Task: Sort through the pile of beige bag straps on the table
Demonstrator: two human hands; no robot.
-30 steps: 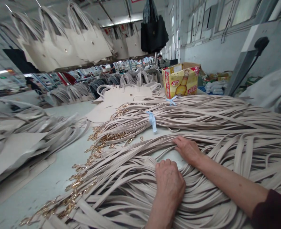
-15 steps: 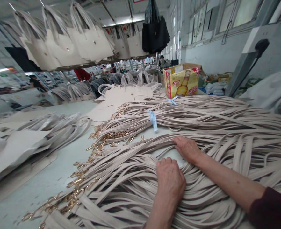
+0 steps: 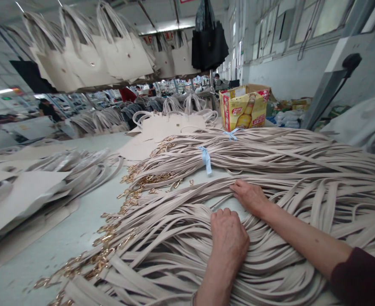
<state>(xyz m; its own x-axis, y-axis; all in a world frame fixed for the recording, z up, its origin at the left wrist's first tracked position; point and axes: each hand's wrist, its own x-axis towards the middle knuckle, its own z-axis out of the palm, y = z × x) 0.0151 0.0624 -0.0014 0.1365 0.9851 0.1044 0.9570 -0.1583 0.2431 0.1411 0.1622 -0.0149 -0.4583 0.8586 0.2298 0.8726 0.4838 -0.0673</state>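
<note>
At lower left, gold metal clasps (image 3: 111,238) fringe the heap of flat, smooth beige straps (image 3: 162,250) filling the lower centre. The left hand (image 3: 228,240) clenches a bunch; right hand (image 3: 249,196) presses flat, fingers loose.

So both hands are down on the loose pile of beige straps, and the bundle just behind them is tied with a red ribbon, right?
Not quite: the ribbon is light blue, not red, as the head view shows. The rest holds: the left hand and right hand both rest on the loose beige straps, and the tied bundle lies just behind them.
</note>
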